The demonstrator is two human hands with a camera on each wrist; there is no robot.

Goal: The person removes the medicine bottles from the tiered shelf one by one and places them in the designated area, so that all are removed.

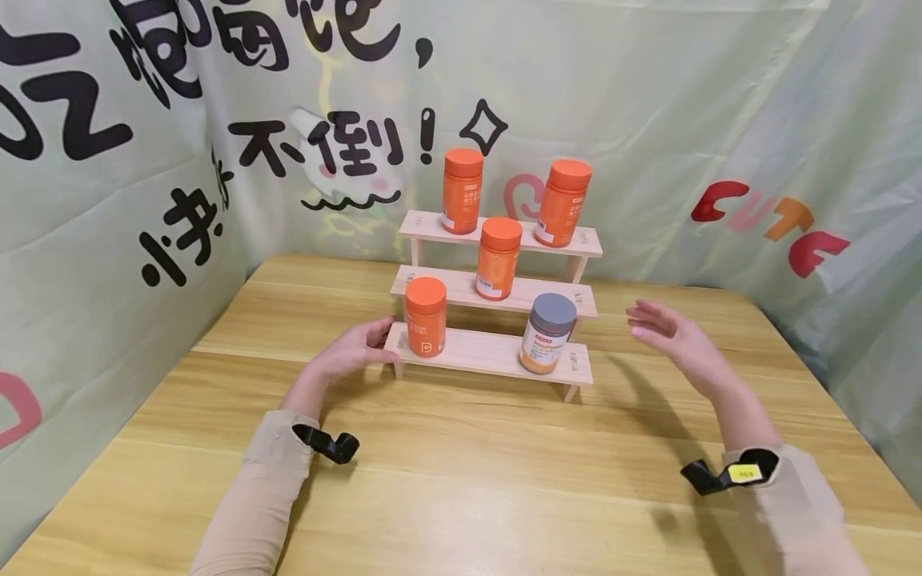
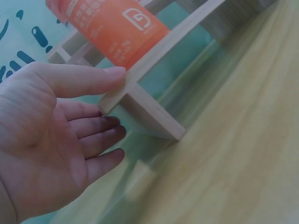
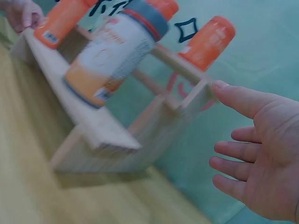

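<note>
A three-tier wooden display rack (image 1: 483, 350) stands on the table. My left hand (image 1: 354, 350) pinches the left end of its lowest tier, thumb (image 2: 100, 79) along the top edge and fingers around the end. Just beside that hand, an orange supplement bottle (image 1: 426, 320) stands on the lowest tier. A grey-lidded bottle with a white and orange label (image 1: 546, 336) is at the same tier's right end. To the right of the rack, my right hand (image 1: 673, 336) is raised with fingers extended, holding nothing. In the right wrist view its thumb (image 3: 243, 100) appears near the rack's side.
Another orange bottle (image 1: 497, 260) stands on the middle tier. The top tier bears an orange bottle on the left (image 1: 462, 192) and one on the right (image 1: 563, 204). Behind the wooden table (image 1: 461, 488) hangs a pale green printed cloth (image 1: 648, 104).
</note>
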